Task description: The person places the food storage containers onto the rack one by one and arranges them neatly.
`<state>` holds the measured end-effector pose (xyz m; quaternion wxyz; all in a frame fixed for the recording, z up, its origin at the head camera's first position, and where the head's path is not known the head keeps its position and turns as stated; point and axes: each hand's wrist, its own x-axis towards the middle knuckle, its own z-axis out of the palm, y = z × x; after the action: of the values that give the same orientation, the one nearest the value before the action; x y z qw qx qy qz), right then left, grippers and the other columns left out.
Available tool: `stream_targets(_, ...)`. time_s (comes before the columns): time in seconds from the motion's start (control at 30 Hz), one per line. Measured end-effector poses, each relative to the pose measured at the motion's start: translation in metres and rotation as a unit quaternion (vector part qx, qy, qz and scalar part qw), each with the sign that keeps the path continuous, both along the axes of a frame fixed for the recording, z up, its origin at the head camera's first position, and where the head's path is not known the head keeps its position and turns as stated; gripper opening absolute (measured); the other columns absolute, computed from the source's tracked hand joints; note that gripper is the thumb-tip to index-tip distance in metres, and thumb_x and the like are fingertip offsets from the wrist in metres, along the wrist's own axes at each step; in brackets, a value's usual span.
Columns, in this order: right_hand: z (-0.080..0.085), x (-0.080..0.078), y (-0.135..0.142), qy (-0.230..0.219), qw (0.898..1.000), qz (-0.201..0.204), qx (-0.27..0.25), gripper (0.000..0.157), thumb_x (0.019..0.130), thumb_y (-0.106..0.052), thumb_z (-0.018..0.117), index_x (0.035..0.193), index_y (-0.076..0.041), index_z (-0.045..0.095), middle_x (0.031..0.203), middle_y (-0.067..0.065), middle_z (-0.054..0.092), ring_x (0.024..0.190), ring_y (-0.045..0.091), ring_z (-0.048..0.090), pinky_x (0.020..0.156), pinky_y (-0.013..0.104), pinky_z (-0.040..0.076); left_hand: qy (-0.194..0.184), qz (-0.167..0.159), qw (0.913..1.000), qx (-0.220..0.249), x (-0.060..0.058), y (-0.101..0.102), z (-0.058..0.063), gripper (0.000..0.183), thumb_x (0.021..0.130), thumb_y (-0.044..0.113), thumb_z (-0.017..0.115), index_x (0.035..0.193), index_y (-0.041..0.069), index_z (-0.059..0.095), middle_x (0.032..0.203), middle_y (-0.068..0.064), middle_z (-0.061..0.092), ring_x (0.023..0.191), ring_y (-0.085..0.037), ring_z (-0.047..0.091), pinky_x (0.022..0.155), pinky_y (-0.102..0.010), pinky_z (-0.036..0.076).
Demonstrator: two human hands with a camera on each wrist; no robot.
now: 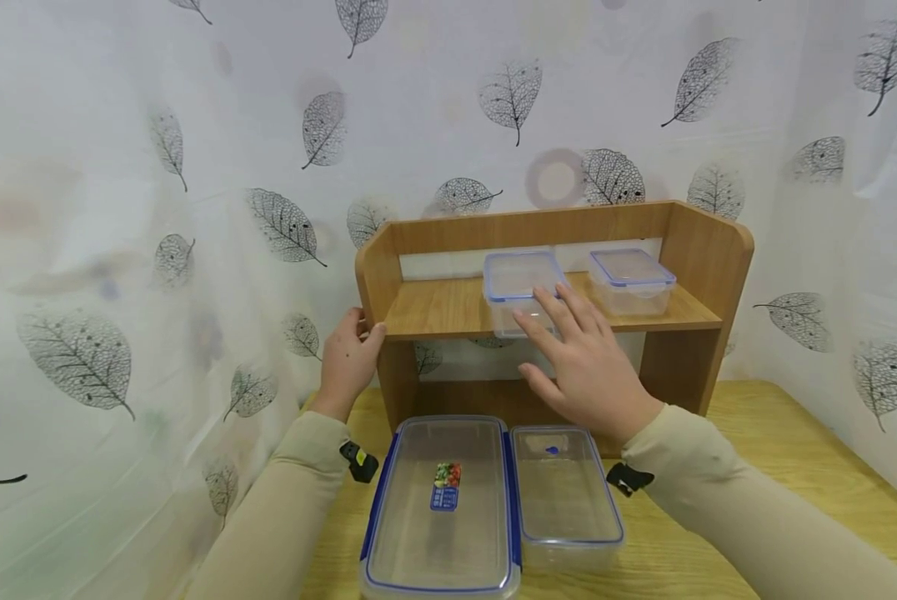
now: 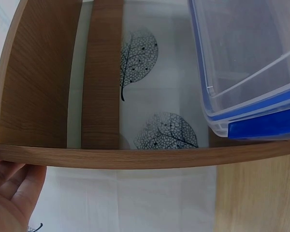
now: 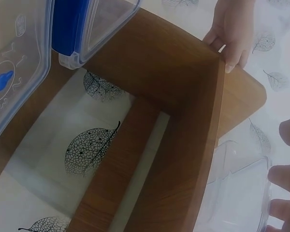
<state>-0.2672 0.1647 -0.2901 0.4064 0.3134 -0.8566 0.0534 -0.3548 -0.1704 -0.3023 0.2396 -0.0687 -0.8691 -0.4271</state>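
A two-tier wooden desk shelf [image 1: 441, 304] stands on the table. My left hand [image 1: 348, 358] grips its left side panel, the thumb at the front edge, as the right wrist view also shows. On the upper board sits a clear plastic food container [image 1: 514, 273] with a blue-rimmed lid, its front overhanging the board's edge. My right hand [image 1: 587, 371] is spread at the front right of this container [image 3: 234, 193], fingers nearly straight. Whether the fingertips press on it cannot be told. A smaller lidded container [image 1: 632, 275] sits further right on the same board.
In front of the shelf, a large food container [image 1: 456, 550] with blue side clips lies on the wood-grain table [image 1: 771, 433]. Beside it is a narrower lidded container [image 1: 568, 500]. A white leaf-print curtain [image 1: 216, 150] hangs behind and at both sides.
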Motion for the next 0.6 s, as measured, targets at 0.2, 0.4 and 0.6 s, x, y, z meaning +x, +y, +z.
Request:
stream_targets(0.2,0.001,-0.007,-0.003,-0.003,1.000,0.010,-0.001,0.065,0.094,-0.036,0.064,0.150,-0.007,0.048,0.158,0.025,0.032,0.148,0.046,0.020,0.119,0.060,0.020,0.004,0.000,1.0000,-0.001,0.000,0.000,0.000,0.043,0.104,0.038,0.054,0.137,0.009,0.054,0.138,-0.019,0.059,0.120,-0.038,0.061,0.096,-0.052,0.054)
stream_targets(0.4,0.002,-0.010,-0.007,-0.020,1.000,0.008,-0.002,0.066,0.095,-0.037,0.064,0.152,-0.008,0.046,0.159,0.023,0.030,0.149,0.045,0.019,0.119,0.058,0.021,0.005,-0.001,1.0000,0.000,0.000,0.001,-0.001,0.043,0.103,0.037,0.054,0.137,0.009,0.054,0.138,-0.020,0.059,0.121,-0.038,0.061,0.097,-0.052,0.053)
stream_targets(0.6,0.004,-0.012,-0.011,-0.030,1.000,0.008,0.000,0.067,0.096,-0.038,0.064,0.153,-0.008,0.044,0.161,0.022,0.028,0.150,0.043,0.017,0.119,0.057,0.023,0.004,0.002,1.0000,0.004,0.000,0.001,0.000,0.043,0.103,0.037,0.054,0.136,0.009,0.054,0.137,-0.019,0.060,0.120,-0.037,0.062,0.096,-0.051,0.054)
